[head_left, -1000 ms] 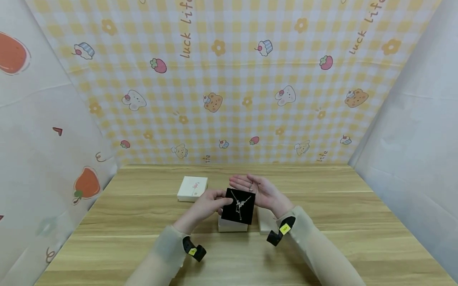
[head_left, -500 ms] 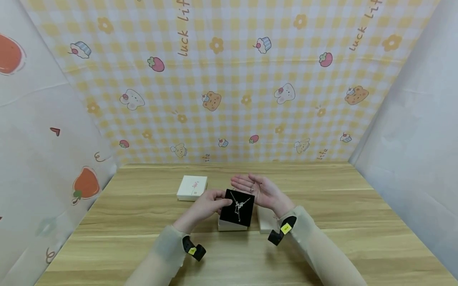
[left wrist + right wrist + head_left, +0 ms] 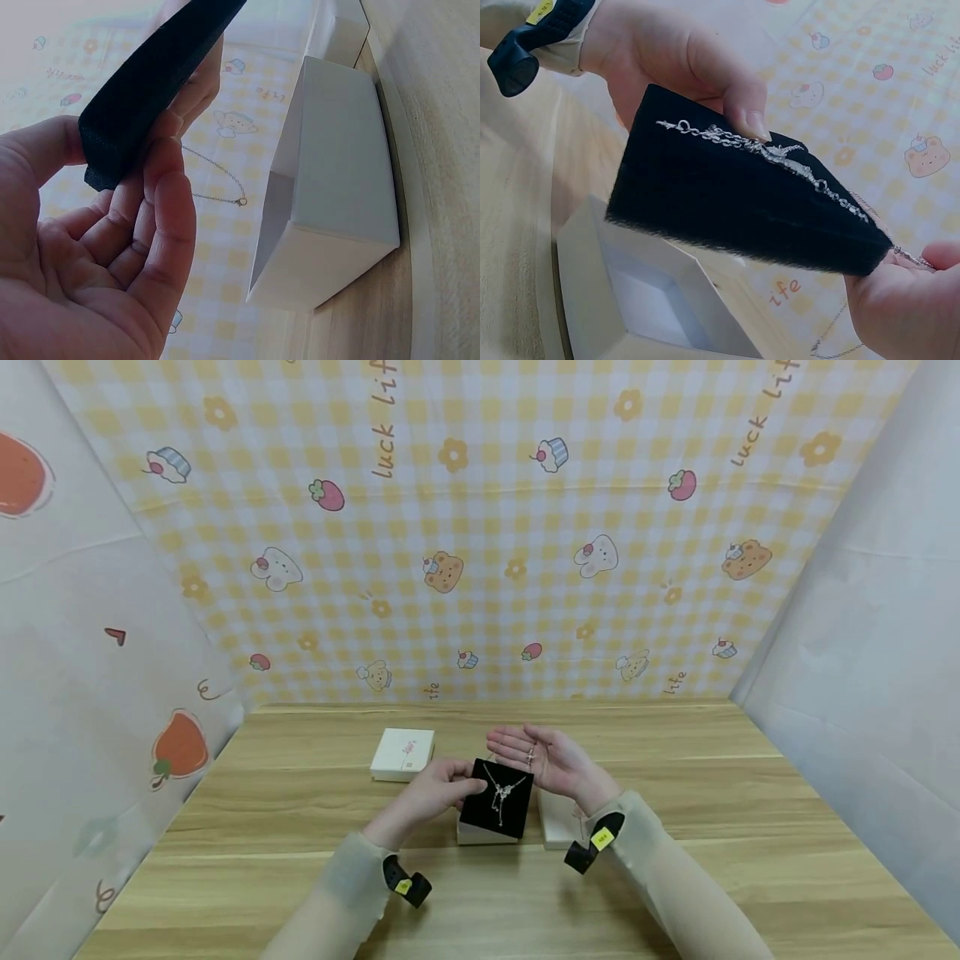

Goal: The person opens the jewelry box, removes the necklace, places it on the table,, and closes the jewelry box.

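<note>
My left hand (image 3: 442, 789) pinches a black velvet jewellery pad (image 3: 480, 814) by its left edge, thumb on top and fingers beneath. A silver necklace (image 3: 501, 793) with a dangling pendant lies across the pad's face. In the left wrist view, a loop of its thin chain (image 3: 225, 171) hangs below the pad. My right hand (image 3: 558, 768) is palm up beside the pad's far right corner, its fingers straight. A small silver piece (image 3: 530, 756) shows against those fingers. Below the pad stands an open white box (image 3: 487, 837), partly hidden; its hollow inside (image 3: 656, 300) shows in the right wrist view.
A flat white box part (image 3: 558, 827) lies on the wooden table (image 3: 675, 893) to the right, partly under my right wrist. At the back left sits a white box (image 3: 402, 753) with a pink print. A yellow checked cloth (image 3: 487, 527) hangs behind the table.
The pad has dropped slightly and tilted a little toward me in my left hand. My right hand has shifted slightly to the right, still palm up.
</note>
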Demonstrator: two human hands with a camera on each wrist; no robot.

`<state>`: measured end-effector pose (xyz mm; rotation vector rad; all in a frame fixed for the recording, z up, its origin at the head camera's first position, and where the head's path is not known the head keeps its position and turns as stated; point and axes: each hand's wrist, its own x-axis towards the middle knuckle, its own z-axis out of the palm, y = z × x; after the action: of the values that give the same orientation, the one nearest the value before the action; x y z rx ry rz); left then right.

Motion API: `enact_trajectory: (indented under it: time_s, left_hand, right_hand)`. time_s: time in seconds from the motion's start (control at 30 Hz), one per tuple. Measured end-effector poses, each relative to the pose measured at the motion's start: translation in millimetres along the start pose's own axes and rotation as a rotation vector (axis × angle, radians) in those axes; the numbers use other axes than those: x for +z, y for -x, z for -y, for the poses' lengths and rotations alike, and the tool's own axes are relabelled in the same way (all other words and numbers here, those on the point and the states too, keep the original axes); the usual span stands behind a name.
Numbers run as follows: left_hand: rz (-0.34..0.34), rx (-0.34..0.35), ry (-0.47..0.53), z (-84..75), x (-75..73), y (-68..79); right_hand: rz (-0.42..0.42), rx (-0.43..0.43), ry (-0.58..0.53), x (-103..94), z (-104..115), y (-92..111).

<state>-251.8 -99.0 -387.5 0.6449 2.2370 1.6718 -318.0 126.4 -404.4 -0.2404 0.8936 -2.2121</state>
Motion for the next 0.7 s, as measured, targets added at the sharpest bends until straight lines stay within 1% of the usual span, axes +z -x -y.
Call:
enact_trajectory:
  time_s: [0.23, 0.33, 0.4, 0.47, 0.57, 0.7]
  left_hand:
    - [-0.023, -0.016, -0.018, 32.2, -2.1, -12.7]
    - [-0.028, -0.027, -0.014, 31.6, -1.7, -12.4]
    - [-0.029, -0.022, -0.013, 31.4, -1.7, -12.2]
    - [-0.024, -0.012, -0.008, 31.8, -1.5, -12.3]
    - [-0.012, 0.0, -0.002, 33.3, -1.0, -13.2]
    - [0.004, -0.003, 0.012, 34.4, -0.4, -13.9]
  right_hand:
    - [-0.013, -0.004, 0.004, 1.3, 1.1, 0.8]
    - [-0.04, -0.016, 0.033, 2.7, 0.7, 1.1]
    - [-0.072, -0.027, 0.057, 3.6, -0.6, 0.2]
    - [-0.12, -0.036, 0.078, 4.9, -2.6, -1.4]
    - [-0.203, -0.043, 0.078, 6.8, -5.8, -3.4]
    - [-0.27, -0.05, 0.082, 8.6, -8.7, -3.8]
